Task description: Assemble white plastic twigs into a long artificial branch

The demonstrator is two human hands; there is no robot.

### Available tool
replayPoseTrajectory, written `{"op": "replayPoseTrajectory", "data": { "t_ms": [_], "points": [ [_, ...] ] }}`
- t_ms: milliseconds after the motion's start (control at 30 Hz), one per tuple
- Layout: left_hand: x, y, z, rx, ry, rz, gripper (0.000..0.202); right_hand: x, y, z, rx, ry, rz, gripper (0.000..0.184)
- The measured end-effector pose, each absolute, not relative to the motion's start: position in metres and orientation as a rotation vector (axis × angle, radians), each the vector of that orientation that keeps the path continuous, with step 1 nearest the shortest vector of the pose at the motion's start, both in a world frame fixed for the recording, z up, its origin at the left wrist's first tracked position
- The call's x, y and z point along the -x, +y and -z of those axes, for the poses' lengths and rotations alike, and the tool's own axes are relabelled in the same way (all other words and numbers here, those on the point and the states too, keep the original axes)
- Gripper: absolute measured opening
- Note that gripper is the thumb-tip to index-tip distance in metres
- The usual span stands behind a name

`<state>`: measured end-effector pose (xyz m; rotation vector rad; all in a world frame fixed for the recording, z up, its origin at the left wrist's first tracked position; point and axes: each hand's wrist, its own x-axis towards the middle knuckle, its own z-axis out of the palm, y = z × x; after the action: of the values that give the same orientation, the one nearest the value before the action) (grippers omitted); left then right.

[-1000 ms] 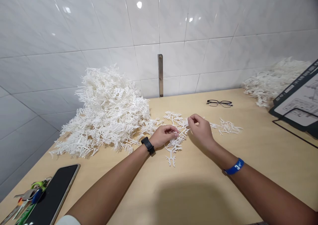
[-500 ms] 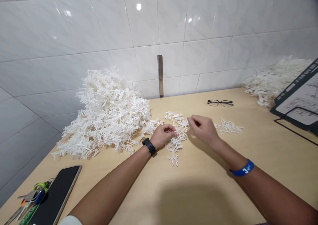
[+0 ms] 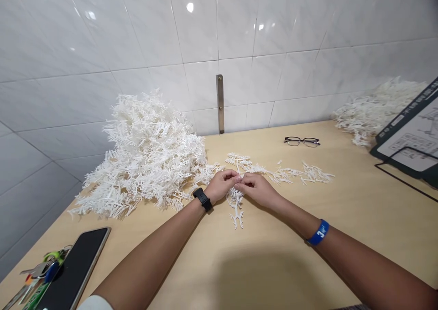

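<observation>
Two bare hands meet fingertip to fingertip over a white branched piece [image 3: 237, 213], which trails out at six o'clock beneath them.
From where I stand, the left hand [image 3: 221, 186] and right hand [image 3: 258, 190] both pinch, thumbs drawn against forefingers; the exact bit between them is hidden. The blue wristband [image 3: 319, 232] shows a "3"; the print on the dark-edged panel [image 3: 407, 134] at two o'clock is too small to read. Tabletop [image 3: 191, 264] spreads toward six, its far edge meeting tiles at twelve; a white heap [image 3: 150, 159] crowds nine to ten.
</observation>
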<state>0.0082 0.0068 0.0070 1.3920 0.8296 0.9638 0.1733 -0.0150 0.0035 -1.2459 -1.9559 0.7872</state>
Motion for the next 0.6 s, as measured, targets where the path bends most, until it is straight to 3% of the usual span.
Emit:
{"op": "replayPoseTrajectory", "data": {
  "t_ms": [433, 600],
  "points": [
    [-0.004, 0.01, -0.001, -1.244, 0.837, -0.929, 0.043, -0.183, -0.013, -0.008, 1.0, -1.829, -0.894, 0.027],
    [-0.004, 0.009, -0.002, -1.41, 0.849, -0.89, 0.036, -0.184, -0.011, -0.004, 1.055, -1.768, -1.167, 0.043]
  ]
}}
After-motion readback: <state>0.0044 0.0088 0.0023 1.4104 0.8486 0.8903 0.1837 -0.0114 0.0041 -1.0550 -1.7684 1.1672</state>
